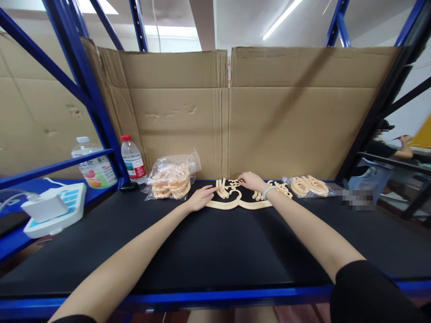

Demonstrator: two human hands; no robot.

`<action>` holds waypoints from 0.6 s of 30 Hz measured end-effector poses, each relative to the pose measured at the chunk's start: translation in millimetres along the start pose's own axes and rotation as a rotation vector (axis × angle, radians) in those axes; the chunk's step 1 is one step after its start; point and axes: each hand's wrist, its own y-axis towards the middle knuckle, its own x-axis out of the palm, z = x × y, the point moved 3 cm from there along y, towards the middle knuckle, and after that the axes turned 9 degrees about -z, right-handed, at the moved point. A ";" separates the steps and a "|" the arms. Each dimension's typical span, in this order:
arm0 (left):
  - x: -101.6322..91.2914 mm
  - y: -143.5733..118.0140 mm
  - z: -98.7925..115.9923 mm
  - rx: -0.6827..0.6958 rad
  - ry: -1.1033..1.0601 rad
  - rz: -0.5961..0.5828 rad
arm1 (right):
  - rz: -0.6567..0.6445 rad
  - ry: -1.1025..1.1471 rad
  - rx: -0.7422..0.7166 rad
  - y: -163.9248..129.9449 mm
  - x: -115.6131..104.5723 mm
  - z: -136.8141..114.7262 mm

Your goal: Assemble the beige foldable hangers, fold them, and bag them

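Observation:
My left hand (pixel 201 198) lies low over the black surface with its fingers stretched out. Its fingertips reach the cream curved strips (pixel 222 188), and its palm side is by the left end of a long cream scrolled moulding (pixel 254 205). Bent down and pressed together, the fingers of my right hand (pixel 254 182) are at small cream carved pieces (pixel 234 184) behind the scroll. Whatever sits between those fingertips is too small to make out. Below my right wrist, which wears a pale bead bracelet (pixel 269 192), more leaf-like carved pieces (pixel 283 189) lie.
Bagged cream pieces (pixel 171 177) stand at the left, and a flatter bag (pixel 310 186) lies right. A red-capped bottle (pixel 133 159), a larger bottle (pixel 94 163) and a white power strip (pixel 57 208) are leftward. Cardboard (pixel 182 116) walls the back. Another person (pixel 387 143) sits far right.

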 end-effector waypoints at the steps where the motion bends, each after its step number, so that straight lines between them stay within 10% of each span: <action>1: 0.5 0.0 -1.0 -0.004 -0.003 0.008 | -0.013 -0.018 0.012 4.2 2.4 -0.6; 10: -4.1 1.2 -3.0 -0.018 -0.023 0.131 | 0.026 -0.008 0.000 15.8 15.9 0.3; 18: -7.7 -1.2 -1.8 -0.018 -0.057 0.213 | 0.354 0.371 -0.005 -2.9 2.4 7.2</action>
